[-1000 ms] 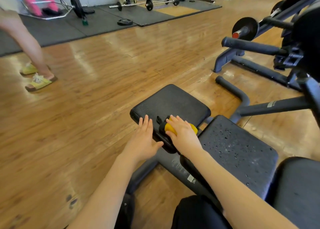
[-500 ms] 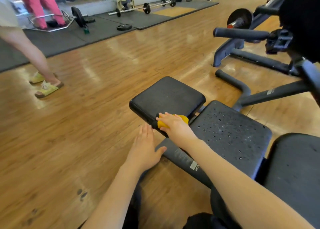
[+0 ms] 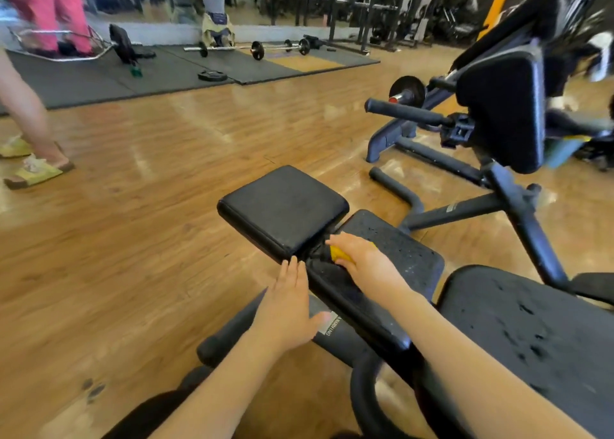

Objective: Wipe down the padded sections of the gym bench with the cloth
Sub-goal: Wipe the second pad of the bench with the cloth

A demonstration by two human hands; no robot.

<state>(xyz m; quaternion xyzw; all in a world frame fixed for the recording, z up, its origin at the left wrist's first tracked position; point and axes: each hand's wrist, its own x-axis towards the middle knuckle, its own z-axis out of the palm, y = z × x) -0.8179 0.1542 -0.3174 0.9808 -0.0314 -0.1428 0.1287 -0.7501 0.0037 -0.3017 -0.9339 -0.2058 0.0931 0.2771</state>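
The black gym bench has three padded sections in a row: a far smooth pad (image 3: 282,209), a worn middle pad (image 3: 398,249) and a near scuffed pad (image 3: 531,332). My right hand (image 3: 362,259) is closed around a yellow cloth (image 3: 339,254) and presses it on the near-left edge of the middle pad, close to the gap behind the far pad. My left hand (image 3: 289,305) is flat with fingers apart, beside the bench frame just below the far pad's near corner. It holds nothing.
Another black machine with an upright pad (image 3: 505,109) and handle bar (image 3: 405,112) stands at the right, its floor tube (image 3: 395,189) close by. A person's legs in yellow sandals (image 3: 33,172) are at the left. Barbells (image 3: 252,49) lie on dark mats at the back.
My right hand has slid the cloth from the far pad's near edge to the right, onto the middle pad. My left hand has drawn back off the far pad. The view has tilted up.
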